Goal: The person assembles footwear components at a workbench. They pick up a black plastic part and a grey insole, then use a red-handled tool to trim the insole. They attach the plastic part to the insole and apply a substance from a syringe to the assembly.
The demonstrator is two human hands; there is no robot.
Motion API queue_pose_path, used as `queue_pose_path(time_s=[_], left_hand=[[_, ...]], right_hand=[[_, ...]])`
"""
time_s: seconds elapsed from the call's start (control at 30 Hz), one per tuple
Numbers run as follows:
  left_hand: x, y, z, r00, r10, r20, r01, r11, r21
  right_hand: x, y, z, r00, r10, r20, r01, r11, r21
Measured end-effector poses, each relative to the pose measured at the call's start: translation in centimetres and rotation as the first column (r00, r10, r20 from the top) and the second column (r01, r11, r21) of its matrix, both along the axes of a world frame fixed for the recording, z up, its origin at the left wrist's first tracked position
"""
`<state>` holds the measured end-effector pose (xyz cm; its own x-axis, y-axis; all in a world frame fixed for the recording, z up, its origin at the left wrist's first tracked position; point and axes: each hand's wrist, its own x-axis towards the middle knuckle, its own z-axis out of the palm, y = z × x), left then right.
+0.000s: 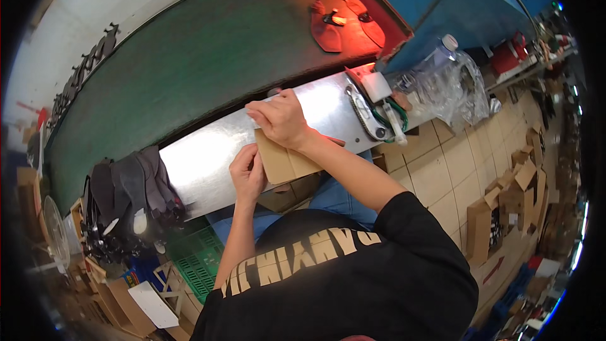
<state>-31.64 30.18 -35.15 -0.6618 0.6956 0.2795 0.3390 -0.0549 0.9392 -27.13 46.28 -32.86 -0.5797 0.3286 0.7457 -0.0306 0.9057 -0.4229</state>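
Over the table's [205, 173] near edge, left hand [249, 173] pinches cardboard [278, 159]; right hand [282, 118], curled, hides its hold. Leftward, the table lies bare.

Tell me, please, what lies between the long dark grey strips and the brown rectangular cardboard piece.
In the head view, the left hand is there, at the cardboard piece; between hand and strips, the shiny metal benchtop is bare.

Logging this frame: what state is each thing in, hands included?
Right hand: fingers curled at the cardboard's upper edge; exact grip hidden.
Left hand: fingers bent at its left edge; grip unclear.
Cardboard: creased.
Dark grey pieces: draped over the bench's left end.
Clear plastic bag: crumpled.
Bottle: white cap on.
Cardboard box at right: open.
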Motion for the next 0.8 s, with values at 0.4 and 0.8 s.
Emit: queue_pose_path(time_s=[0.4,0.8], left_hand=[[0.2,0.2,-0.1,0.951,-0.133,-0.281,0.096,0.985,-0.14],[2.5,1.1,2.7,0.757,-0.336,-0.561,0.124,0.916,-0.381]], right_hand=[[2.7,2.0,4.7,0.981,0.165,-0.102,-0.176,0.978,-0.113],[33.8,2.7,3.5,0.527,-0.847,-0.073,0.704,0.483,-0.521]])
